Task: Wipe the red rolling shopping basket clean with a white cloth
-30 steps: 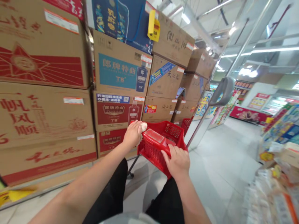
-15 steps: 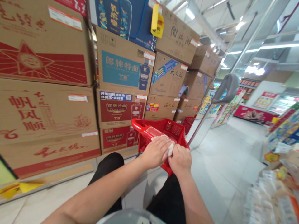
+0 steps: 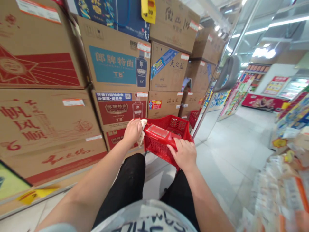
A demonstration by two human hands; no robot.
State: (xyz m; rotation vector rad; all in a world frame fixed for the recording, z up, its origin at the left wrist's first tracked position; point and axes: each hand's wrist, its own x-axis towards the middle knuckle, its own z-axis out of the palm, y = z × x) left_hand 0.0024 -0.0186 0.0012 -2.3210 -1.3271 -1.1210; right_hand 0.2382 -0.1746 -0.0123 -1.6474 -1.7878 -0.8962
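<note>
A red plastic shopping cart (image 3: 166, 152) stands before my knees, its basket wall full of small holes. Its red handle (image 3: 158, 132) runs across the near side, with a pale panel on top. My left hand (image 3: 133, 131) is closed around a whitish cloth (image 3: 142, 132) at the handle's left end; part of the cloth hangs below the fingers. At the other end, my right hand (image 3: 185, 154) grips the handle, thumb on the near side. The undersides of both hands are hidden.
Stacked cardboard cartons (image 3: 120, 58) line the left side. A slanted metal pole (image 3: 205, 111) with a grey loop (image 3: 228, 73) rises beyond the cart. Packaged goods (image 3: 282, 187) sit at the right, beside the pale tiled floor (image 3: 231, 151). Another red basket (image 3: 193, 118) is farther back.
My left hand has slid with the cloth from the handle's right part to its left end. My right hand, earlier beside the cloth, now holds the handle's right end. The view has shifted slightly.
</note>
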